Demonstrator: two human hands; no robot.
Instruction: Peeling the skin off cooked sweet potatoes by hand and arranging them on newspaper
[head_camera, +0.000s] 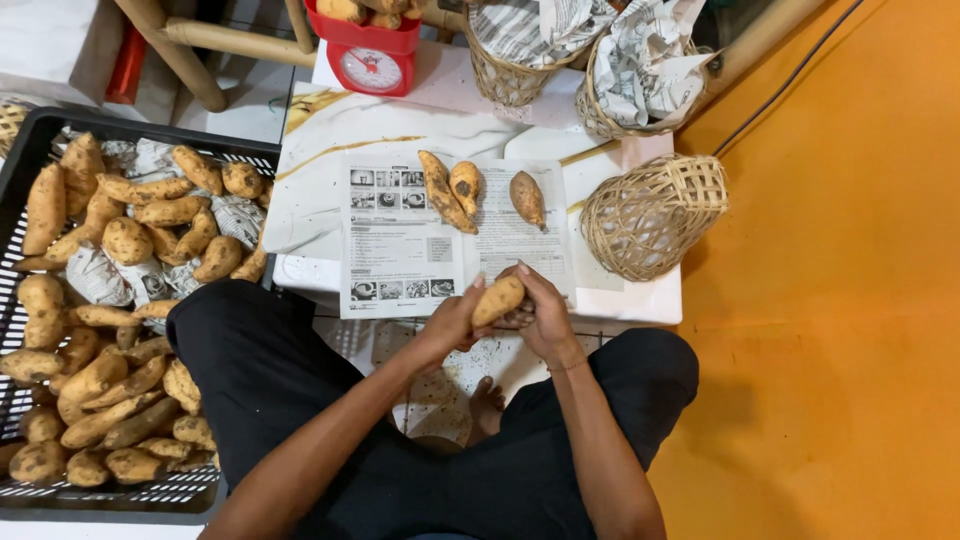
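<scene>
**Between both hands, one sweet potato over the newspaper's edge**

Over my lap, just at the near edge of the spread newspaper (400, 235), I hold a single sweet potato (498, 299) between my two hands. It lies tilted, its upper end pointing up and to the right. My left hand (455, 322) grips it from below and from the left, thumb lying along its lower end, fingers curled shut under it. My right hand (540, 310) closes on it from the right, fingers (522, 275) arching over the upper tip and wrapped down behind it. Both hands touch the skin; most of the tuber's pale orange flank shows between them.

Farther out on the newspaper rest three more sweet potatoes (462, 190), two touching and one just apart to the right. An overturned woven basket (655, 215) lies on its side at the paper's right edge. At my left stands a black plastic crate (25, 150) heaped with sweet potatoes and crumpled paper. A red kitchen scale (368, 55) and two paper-lined baskets (515, 50) sit at the far side.
</scene>
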